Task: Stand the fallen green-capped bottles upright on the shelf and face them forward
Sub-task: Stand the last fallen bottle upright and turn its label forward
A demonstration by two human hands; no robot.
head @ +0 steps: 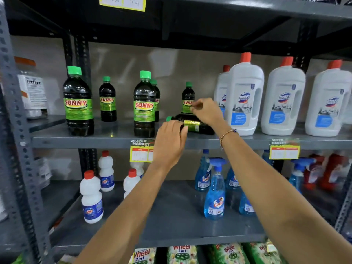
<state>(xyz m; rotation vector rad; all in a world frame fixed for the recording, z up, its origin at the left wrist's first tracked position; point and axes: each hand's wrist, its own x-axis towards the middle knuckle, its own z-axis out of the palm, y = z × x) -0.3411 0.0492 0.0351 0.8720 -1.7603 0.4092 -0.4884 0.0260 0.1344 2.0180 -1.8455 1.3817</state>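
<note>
A dark bottle with a green cap (pixel 192 125) lies on its side on the grey shelf (pixel 106 141), cap pointing left. My left hand (pixel 170 141) rests on its neck end with the fingers curled over it. Above the bottle's body hovers my right hand (pixel 206 111), fingers bent; whether it touches is unclear. Several green-capped Sunny bottles stand upright: a large one (pixel 78 102) at left, a small one (pixel 107 100) behind, a large one (pixel 144 104) in the middle, and a small one (pixel 187 98) behind my right hand.
White Domex jugs with red caps (pixel 244 96) stand close to the right of the fallen bottle. Price tags (pixel 141 151) hang on the shelf edge. The shelf below holds white bottles (pixel 91 197) and blue spray bottles (pixel 215 189). A grey upright post (pixel 17 130) is at left.
</note>
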